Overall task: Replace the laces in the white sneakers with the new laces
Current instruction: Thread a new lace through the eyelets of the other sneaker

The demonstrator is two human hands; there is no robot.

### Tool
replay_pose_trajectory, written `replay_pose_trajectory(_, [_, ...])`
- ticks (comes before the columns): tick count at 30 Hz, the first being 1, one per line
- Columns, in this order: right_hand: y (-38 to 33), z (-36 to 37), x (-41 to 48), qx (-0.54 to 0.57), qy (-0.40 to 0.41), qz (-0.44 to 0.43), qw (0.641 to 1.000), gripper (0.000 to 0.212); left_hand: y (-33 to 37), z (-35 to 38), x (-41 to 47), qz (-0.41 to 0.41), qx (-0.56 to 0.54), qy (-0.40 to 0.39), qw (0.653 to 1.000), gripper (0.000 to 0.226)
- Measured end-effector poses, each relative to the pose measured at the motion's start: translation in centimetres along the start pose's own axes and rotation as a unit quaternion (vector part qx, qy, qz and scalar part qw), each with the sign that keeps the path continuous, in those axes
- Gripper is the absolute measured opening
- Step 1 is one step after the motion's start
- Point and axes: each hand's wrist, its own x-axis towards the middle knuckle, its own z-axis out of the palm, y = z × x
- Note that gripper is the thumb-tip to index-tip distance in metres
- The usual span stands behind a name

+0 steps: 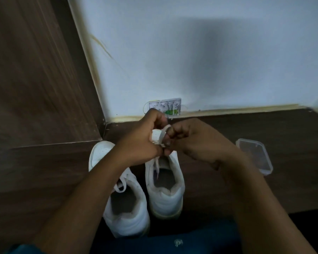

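- Frame centre: the left hand (145, 136) and right hand (196, 142) both pinch a flat white lace (162, 133) over one white low sneaker (165, 189).
- Small wall box (171, 107) above them: markings too blurred to read.

You've got two white sneakers (126, 222) (166, 202), two laces (162, 134) (120, 186) showing, one clear plastic box (255, 154), one wall plate (165, 107), two hands (141, 142) (196, 142).

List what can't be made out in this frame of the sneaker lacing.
All in the head view.
Eyelets and toe of the right sneaker: hidden under the left hand and right hand.
Whether the lace is old or new: only a loop shows between the hands.
Most lacing on the left sneaker: covered by the left forearm.
Contents of the clear plastic box: too dim to tell.
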Motion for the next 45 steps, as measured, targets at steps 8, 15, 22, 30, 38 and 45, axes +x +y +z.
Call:
replay_pose_trajectory(8, [1.3, -1.3, 0.3, 0.016, 0.106, 0.032, 0.994, 0.009, -1.0, -2.8, -0.4, -0.018, 0.056, -0.021, 0.998, 0.027])
replay_pose_trajectory(15, [0.8, 1.4, 1.3, 0.007, 0.041, 0.040, 0.998, 0.013, 0.3, -0.9, -0.2, -0.044, -0.093, -0.043, 0.994, 0.035])
replay_pose_trajectory(22, [1.3, -0.3, 1.1, 0.117, 0.024, 0.067, 0.991, 0.008, -0.4, -1.8, -0.3, -0.046, 0.065, -0.066, 0.995, 0.021])
replay_pose_trajectory(30, [2.0, 1.1, 1.8, 0.056, 0.049, 0.108, 0.991, 0.013, -0.7, -0.8, 0.2, -0.050, 0.066, -0.007, 0.997, 0.019])
replay_pose_trajectory(38, [3.1, 2.7, 2.4, -0.326, 0.035, 0.068, 0.942, 0.034, -2.2, -1.9, 0.5, -0.079, 0.055, 0.087, 0.992, 0.029])
replay_pose_trajectory(45, [3.7, 3.2, 3.1, -0.345, 0.075, 0.070, 0.933, 0.024, -1.6, -0.9, 0.0, -0.064, 0.101, 0.040, 0.992, 0.014])
